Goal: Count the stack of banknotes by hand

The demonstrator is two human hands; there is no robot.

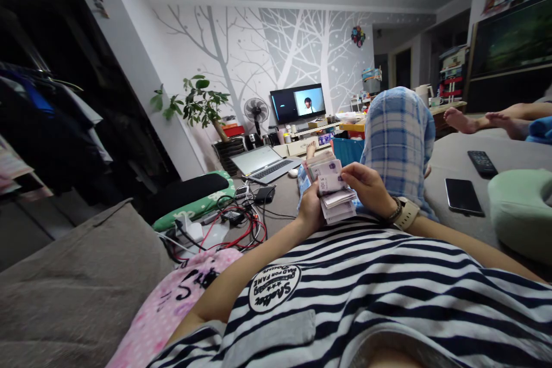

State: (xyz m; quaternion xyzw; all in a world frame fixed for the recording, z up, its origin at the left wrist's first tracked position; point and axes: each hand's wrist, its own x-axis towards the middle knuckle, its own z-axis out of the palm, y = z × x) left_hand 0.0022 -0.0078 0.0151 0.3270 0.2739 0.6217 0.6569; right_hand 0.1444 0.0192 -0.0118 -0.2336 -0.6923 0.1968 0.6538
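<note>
A thick stack of purple-tinted banknotes (331, 183) is in front of my belly, marked with a "5". My left hand (311, 208) is wrapped round the stack from the left, and its lower part fans downward over my striped shirt. At the upper right of the stack, my right hand (366, 188) pinches the edge of a banknote between thumb and fingers. On my right wrist are a light watch (407, 215) and a dark bracelet. My raised knee in blue checked trousers (397, 149) stands just beyond the right hand.
To the left lie tangled cables (254, 221) and an open laptop (267, 164) with a white mouse (294, 173). To the right are a phone (463, 196), a remote control (482, 163) and a green neck pillow (521, 213). Another person's bare feet (463, 121) rest farther right.
</note>
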